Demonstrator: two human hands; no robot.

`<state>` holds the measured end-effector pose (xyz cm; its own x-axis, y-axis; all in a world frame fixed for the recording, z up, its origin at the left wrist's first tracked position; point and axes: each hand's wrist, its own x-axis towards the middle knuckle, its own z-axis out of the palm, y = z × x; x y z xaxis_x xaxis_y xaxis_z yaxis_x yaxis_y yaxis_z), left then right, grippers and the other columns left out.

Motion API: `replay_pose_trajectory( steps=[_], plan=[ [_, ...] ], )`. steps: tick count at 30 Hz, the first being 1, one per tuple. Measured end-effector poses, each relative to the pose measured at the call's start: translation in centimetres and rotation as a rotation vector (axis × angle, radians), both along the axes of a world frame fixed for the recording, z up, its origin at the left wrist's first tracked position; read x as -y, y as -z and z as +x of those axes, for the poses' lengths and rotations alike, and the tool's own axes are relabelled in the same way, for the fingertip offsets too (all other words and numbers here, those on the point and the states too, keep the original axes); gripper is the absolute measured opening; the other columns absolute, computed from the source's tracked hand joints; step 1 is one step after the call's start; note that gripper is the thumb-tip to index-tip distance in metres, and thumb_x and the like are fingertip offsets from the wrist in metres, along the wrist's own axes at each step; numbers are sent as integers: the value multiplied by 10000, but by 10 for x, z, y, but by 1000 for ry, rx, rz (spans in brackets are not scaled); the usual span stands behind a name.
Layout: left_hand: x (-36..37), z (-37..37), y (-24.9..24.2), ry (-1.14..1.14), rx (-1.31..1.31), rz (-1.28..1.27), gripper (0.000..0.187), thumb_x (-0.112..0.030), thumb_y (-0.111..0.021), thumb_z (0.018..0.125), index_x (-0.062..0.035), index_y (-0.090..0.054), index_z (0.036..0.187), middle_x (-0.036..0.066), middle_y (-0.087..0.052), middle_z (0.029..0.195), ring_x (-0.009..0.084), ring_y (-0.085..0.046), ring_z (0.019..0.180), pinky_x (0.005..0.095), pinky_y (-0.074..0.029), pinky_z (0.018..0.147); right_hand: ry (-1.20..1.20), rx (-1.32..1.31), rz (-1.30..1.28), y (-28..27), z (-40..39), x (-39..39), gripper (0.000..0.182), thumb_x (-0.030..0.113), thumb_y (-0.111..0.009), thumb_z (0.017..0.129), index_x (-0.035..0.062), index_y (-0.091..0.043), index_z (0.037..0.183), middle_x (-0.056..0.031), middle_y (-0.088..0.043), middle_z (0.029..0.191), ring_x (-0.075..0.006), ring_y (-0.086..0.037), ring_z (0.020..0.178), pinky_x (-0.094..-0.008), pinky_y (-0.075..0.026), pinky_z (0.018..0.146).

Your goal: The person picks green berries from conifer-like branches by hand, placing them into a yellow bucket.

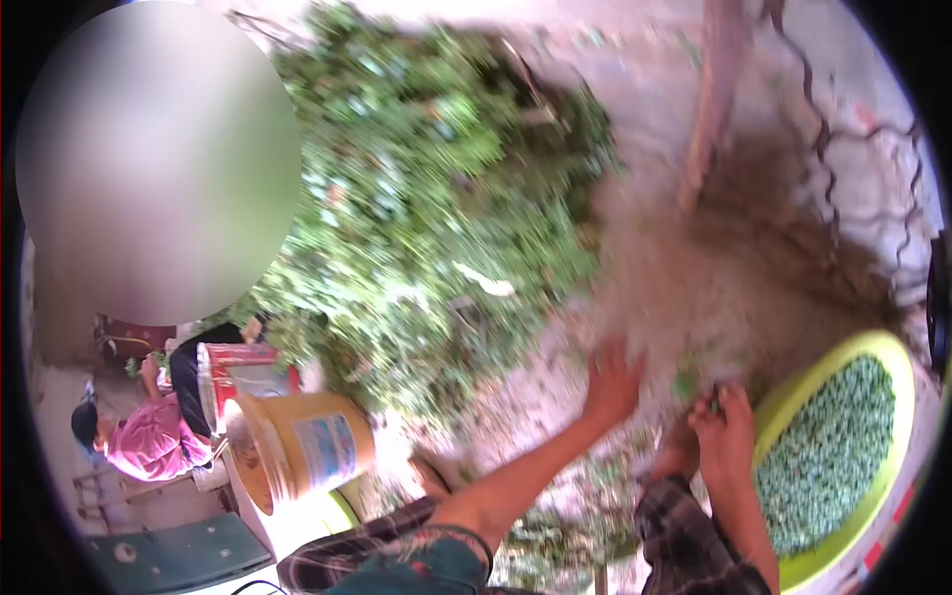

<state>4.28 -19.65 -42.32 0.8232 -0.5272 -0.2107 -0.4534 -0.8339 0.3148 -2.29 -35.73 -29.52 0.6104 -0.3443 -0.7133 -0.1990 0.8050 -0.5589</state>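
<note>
My left hand reaches over the dusty floor, below the right edge of a large heap of leafy green plants. Its fingers look stretched out, though motion smears them, and I see nothing held in them. My right hand is closed beside a yellow-green basin, fingers curled together, with a bit of dark green at the fingertips too small to name. Small green pieces fill much of the basin. A loose green leaf lies on the floor between my hands.
A yellow bucket and a red-and-white bucket stand at the left. Beyond them sits another person in a pink top. A wooden post rises at the upper right. Plant scraps lie between my legs.
</note>
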Motion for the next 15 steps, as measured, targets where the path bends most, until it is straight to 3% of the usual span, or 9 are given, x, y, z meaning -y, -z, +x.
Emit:
replay_pose_trajectory(
  steps=[3, 4, 5, 7, 9, 12, 13, 14, 15],
  plan=[
    [-35, -57, -32, 263, -316, 30, 689, -49, -586, 686, -141, -408, 1345, 250, -188, 1438, 449, -200, 1325, 587, -293, 991, -29, 76, 59, 4, -2, 3, 148, 79, -479, 883, 63, -504, 1029, -50, -546, 851, -141, -542, 701, -290, -482, 608],
    [-42, -58, -53, 229, -615, 47, 647, -27, -556, 712, -127, -422, 1336, 262, -189, 1432, 456, -260, 1297, 557, -331, 986, -83, 99, 39, 6, -3, 2, 145, 87, -484, 876, 82, -510, 1018, -35, -548, 844, -133, -541, 702, -286, -480, 604],
    [-51, -53, -75, 165, -614, -38, 555, -18, -540, 743, -102, -469, 1287, 280, -255, 1398, 443, -371, 1233, 491, -370, 986, -139, 114, 20, 7, -4, 0, 142, 95, -488, 868, 101, -517, 1007, -21, -550, 836, -126, -539, 704, -282, -478, 600],
    [-65, -20, -130, 69, -415, -305, 441, -26, -549, 756, -56, -522, 1196, 291, -394, 1303, 413, -450, 1171, 429, -415, 957, -135, 124, 44, 4, -3, -2, 152, 89, -494, 863, 97, -517, 1013, -22, -555, 815, -124, -538, 670, -274, -476, 588],
    [-82, 28, -184, 38, 92, -444, 335, -31, -551, 763, -16, -549, 1097, 260, -510, 1188, 380, -516, 1100, 407, -448, 916, -105, 152, 55, 4, -3, 0, 145, 90, -492, 863, 95, -515, 1007, -26, -558, 797, -119, -534, 642, -269, -472, 567],
    [-106, 128, -281, 14, 663, -493, 217, 72, -497, 767, 25, -585, 960, 205, -624, 884, 270, -627, 768, 338, -549, 633, -81, 166, 69, 5, -4, 2, 134, 95, -492, 864, 96, -514, 996, -26, -552, 772, -115, -529, 622, -267, -468, 546],
    [-113, 158, -304, -12, 778, -489, 166, 64, -493, 801, 34, -601, 924, 201, -636, 832, 282, -634, 740, 335, -551, 629, -83, 169, 69, 6, -4, 3, 134, 95, -492, 864, 96, -514, 996, -26, -552, 772, -115, -529, 622, -267, -468, 546],
    [-118, 192, -320, 24, 1063, -416, 122, 32, -507, 828, 32, -612, 888, 189, -647, 805, 281, -635, 687, 340, -550, 615, -78, 162, 66, 7, -4, 2, 128, 99, -493, 864, 97, -514, 991, -25, -550, 770, -115, -528, 619, -267, -466, 539],
    [-128, 225, -328, -13, 1042, -415, 124, 5, -502, 841, 30, -612, 891, 203, -648, 871, 300, -639, 758, 386, -539, 677, -73, 156, 63, 8, -4, 2, 123, 104, -494, 865, 98, -515, 986, -24, -548, 768, -115, -527, 615, -268, -464, 533]
  ],
)
